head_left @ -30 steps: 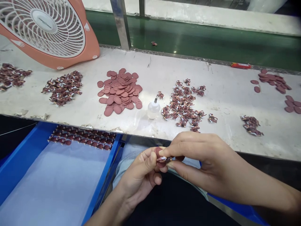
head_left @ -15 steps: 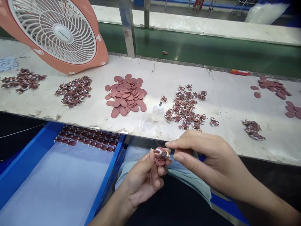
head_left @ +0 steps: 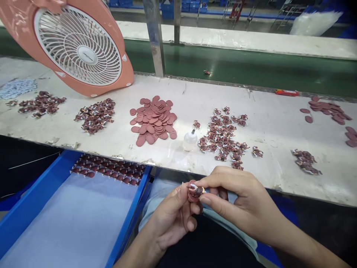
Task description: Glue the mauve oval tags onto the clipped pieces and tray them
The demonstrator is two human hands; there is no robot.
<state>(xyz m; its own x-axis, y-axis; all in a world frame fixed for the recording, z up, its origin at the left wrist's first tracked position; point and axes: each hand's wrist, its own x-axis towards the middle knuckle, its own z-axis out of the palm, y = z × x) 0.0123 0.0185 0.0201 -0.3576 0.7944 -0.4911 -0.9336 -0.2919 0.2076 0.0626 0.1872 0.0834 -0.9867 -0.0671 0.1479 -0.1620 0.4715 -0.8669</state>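
My left hand (head_left: 174,214) pinches a small figurine on a reddish-brown oval base (head_left: 192,196) between thumb and fingers, just below the table edge. The figurine (head_left: 198,191) is dark brown with pale and yellowish parts. My right hand (head_left: 242,203) reaches in from the right, its thumb and forefinger closed on the figurine's sides. Beyond the hands, several similar loose figurines (head_left: 221,130) lie heaped on the table. Next to them stands a small round clear bottle with a dark tip (head_left: 190,140). A pile of reddish-brown oval bases (head_left: 156,121) lies to its left.
An orange fan (head_left: 126,70) stands at the back left, near more brown piles (head_left: 96,115) and pale blue pieces (head_left: 18,88). Below the table, a blue tray (head_left: 47,190) holds rows of assembled pieces (head_left: 111,169). Behind runs a green belt (head_left: 251,67) past a metal post (head_left: 156,41).
My right thumb and forefinger have moved in from just beside the figurine and now touch it. The left hand keeps its hold. The whole view has shifted slightly.
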